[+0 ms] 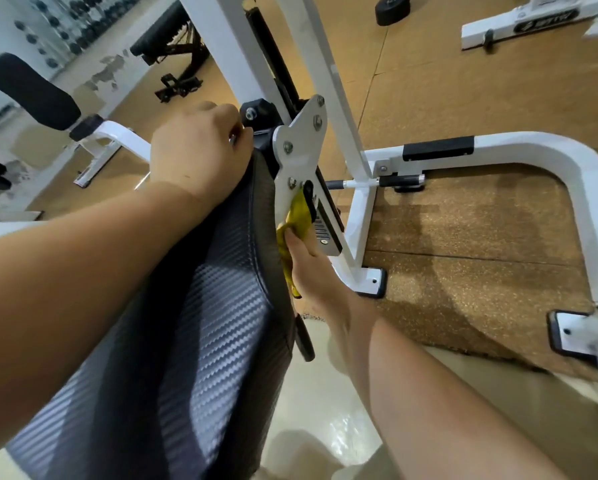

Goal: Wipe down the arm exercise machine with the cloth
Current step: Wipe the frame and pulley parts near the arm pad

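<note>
The arm exercise machine has a white steel frame and a black padded cushion with a carbon-weave cover running from bottom left up to the middle. My left hand grips the top end of the cushion, fingers curled over its edge beside a black bolted block. My right hand holds a yellow cloth and presses it against the white metal bracket plate and the black strip at the cushion's right side. Part of the cloth is hidden behind my fingers.
The machine's curved white base tube with black foot pads sits on brown cork-like floor mats. Another padded machine stands at the left, a black bench behind it, and a dumbbell rack at the top left.
</note>
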